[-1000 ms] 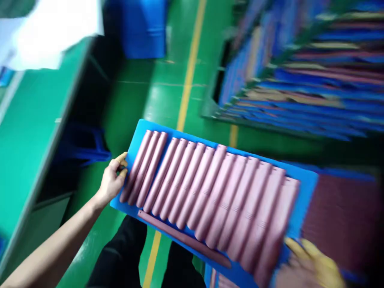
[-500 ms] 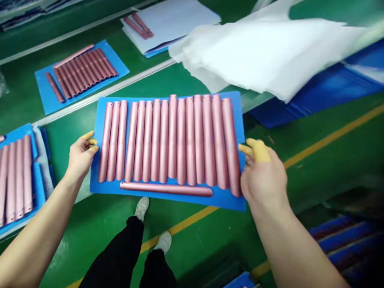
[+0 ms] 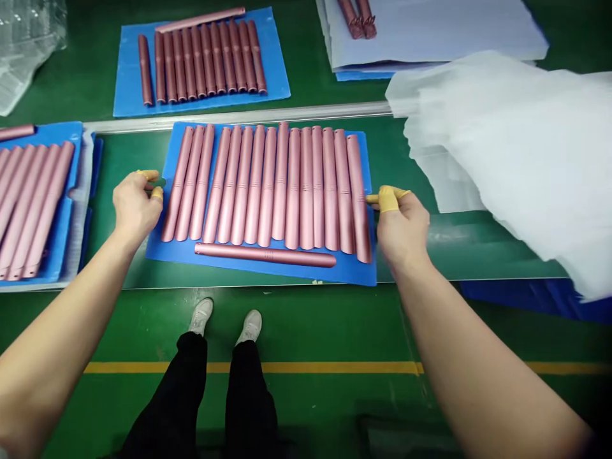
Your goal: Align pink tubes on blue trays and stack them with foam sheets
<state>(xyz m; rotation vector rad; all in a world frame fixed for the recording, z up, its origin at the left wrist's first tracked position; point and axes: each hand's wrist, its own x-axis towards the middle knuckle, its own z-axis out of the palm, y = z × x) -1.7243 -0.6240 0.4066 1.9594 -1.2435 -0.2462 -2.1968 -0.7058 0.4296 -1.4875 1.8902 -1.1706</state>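
Note:
A blue plastic sheet point(image 3: 165, 252) lies on the green bench, carrying a row of pink metal tubes point(image 3: 253, 185). One more pink tube point(image 3: 265, 255) lies crosswise along its near edge. At the sheet's left edge is my left hand point(image 3: 138, 201), its thumb and fingers apart and yellow finger cots on some fingertips. My right hand point(image 3: 404, 226), also with yellow finger cots, pinches the right edge, one fingertip reaching over it beside the last tube. The underside of that grip is hidden.
Another blue sheet point(image 3: 129, 70) with darker pink tubes lies beyond the metal strip point(image 3: 239, 118). Tubes on a stacked blue sheet point(image 3: 71, 166) sit at left. White foam sheets point(image 3: 516, 153) overhang the bench at right. Two tubes point(image 3: 358, 19) rest on a white stack point(image 3: 454, 38).
The loaded blue sheet has come from over the floor onto the bench. My left fingers have parted from its edge. My view has turned to face the bench.

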